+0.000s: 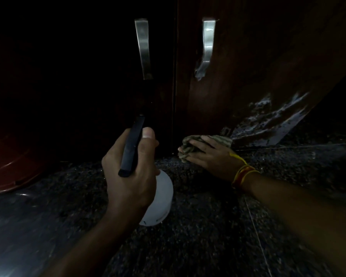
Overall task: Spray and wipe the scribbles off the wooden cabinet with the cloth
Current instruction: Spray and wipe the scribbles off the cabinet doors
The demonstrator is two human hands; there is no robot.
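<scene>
Dim light covered the speckled stone floor [208,226], whose near left corner faded into glare and shadow. Both forearms came in from the bottom edge, cut off below the elbow.

Nearest, the left hand [130,176] gripped a spray bottle [162,198], fingers curled round its neck and thumb up beside the dark spray head [132,144]. Only the white lower body of the bottle showed beneath the hand; the nozzle end melted into the dark door behind it, so its tip was hard to make out.

Farther on and to the right, the right hand [206,154], with red and yellow threads [242,174] round its wrist, held a bunched striped cloth [190,146] low against the foot of the cabinet [248,66], fingers curled over the cloth and hiding much of it.

Just right of the cloth, pale wet streaks [272,114] shone on the lower part of the right door; whether scribbles lay among them could not be told. Higher up, two metal handles, left [144,48] and right [207,47], flanked the seam between the doors. The left door was almost black. At far left a reddish curved object [14,156] was cut off by the edge and unclear.
</scene>
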